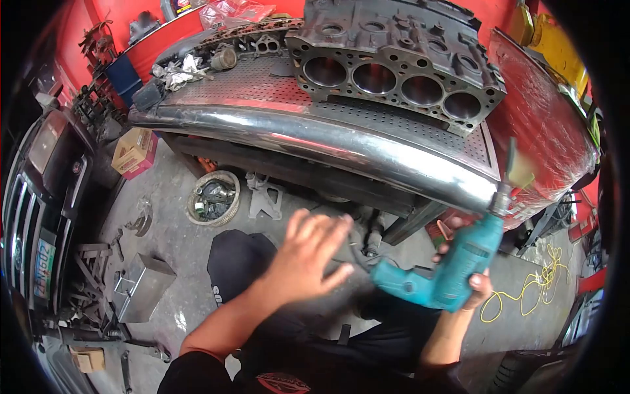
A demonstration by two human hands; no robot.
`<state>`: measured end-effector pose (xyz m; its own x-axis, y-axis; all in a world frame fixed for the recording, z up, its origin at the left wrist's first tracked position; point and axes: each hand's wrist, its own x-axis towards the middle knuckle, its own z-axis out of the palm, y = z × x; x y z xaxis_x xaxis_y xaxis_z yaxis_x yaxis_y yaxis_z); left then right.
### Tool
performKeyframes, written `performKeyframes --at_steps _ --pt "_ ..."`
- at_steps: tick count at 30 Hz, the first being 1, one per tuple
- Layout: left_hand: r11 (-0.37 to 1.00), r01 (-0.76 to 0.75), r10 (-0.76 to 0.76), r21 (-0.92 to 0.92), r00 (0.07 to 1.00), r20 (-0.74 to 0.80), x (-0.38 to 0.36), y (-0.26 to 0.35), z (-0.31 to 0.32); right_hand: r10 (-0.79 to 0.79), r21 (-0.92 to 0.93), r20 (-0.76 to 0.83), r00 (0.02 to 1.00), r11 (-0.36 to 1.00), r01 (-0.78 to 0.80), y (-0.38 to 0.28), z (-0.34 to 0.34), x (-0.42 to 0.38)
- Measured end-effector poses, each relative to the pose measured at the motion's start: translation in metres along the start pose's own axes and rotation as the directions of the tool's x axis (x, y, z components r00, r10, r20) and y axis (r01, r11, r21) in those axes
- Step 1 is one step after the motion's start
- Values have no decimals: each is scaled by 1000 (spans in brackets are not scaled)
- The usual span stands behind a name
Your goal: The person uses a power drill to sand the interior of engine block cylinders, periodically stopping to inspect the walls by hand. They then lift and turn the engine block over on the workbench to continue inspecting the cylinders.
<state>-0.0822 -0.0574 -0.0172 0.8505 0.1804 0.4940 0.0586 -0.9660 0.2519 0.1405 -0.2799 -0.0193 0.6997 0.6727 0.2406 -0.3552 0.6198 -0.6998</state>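
Observation:
A teal power drill (467, 259) is in my right hand (480, 289), its chuck pointing up and away from me. Whatever is fitted in the chuck, a flat attachment (513, 164), is blurred. My left hand (312, 253) hovers over my lap, fingers spread, with nothing in it. Beyond both hands, an engine block (400, 62) with several round cylinder bores rests on a perforated metal bench top (249, 82). The drill's tip is beside the bench's right front corner, apart from the block. A rounded shiny edge (308, 138) runs along the bench front.
Under the bench stand a basket of parts (197, 210) and a metal jack stand (266, 197). A cylinder head (256, 33) lies at the back left of the bench. A yellow cord (525, 302) is coiled on the floor right. A car front (49, 177) stands left.

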Motion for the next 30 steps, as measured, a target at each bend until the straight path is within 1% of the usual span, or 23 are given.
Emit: performKeyframes --at_steps 1,2,4,6,7,8,10,11,13,16,17,20,21,24,25,30 --pt "998 52 -51 35 998 -21 7 -11 -3 -38 -9 -24 999 999 37 -8 -15 -1" --pt "988 113 -111 107 993 -29 15 -23 -4 -76 -16 -44 996 997 76 -16 -29 0" --pt "964 189 -182 186 982 -51 33 -42 -6 -125 -43 -24 992 991 124 -36 -51 3" --pt "940 211 -201 269 978 -63 60 -45 -14 -188 -74 -54 981 980 184 -50 -77 1" --pt "949 154 -119 275 983 -139 74 -50 -12 -220 -75 -74 973 974 214 -56 -89 0" --pt "942 145 -99 303 982 -163 89 -51 -13 -234 -81 -79 969 970 228 -63 -100 -4" --pt "909 233 -218 346 972 -83 123 -49 -17 -245 -94 -75 967 967 238 -76 -123 -11" --pt "894 266 -273 360 961 -33 141 -48 -19 -282 -91 -43 959 957 277 -78 -141 -14" --pt "857 329 -381 397 923 58 176 -49 -22 -298 -78 -128 946 954 290 -81 -161 -22" --pt "876 274 -322 396 945 60 206 -58 -18 -266 -22 -200 943 964 267 -85 -189 -38" --pt "883 259 -308 392 949 66 213 -60 -17 -255 -1 -219 942 965 261 -86 -197 -43" --pt "924 309 -339 225 935 108 225 -62 -22 -274 -9 -290 917 959 284 -89 -214 -55" --pt "928 306 -334 211 936 111 225 -63 -23 -277 3 -302 912 957 291 -90 -217 -58" --pt "903 412 -430 124 868 247 222 -48 -36 -289 29 -305 907 950 312 -91 -226 -59" --pt "896 435 -443 90 860 252 219 -45 -37 -299 21 -320 899 946 322 -90 -229 -59" --pt "888 459 -441 -22 865 238 215 -50 -32 -301 4 -336 892 947 321 -87 -238 -54"
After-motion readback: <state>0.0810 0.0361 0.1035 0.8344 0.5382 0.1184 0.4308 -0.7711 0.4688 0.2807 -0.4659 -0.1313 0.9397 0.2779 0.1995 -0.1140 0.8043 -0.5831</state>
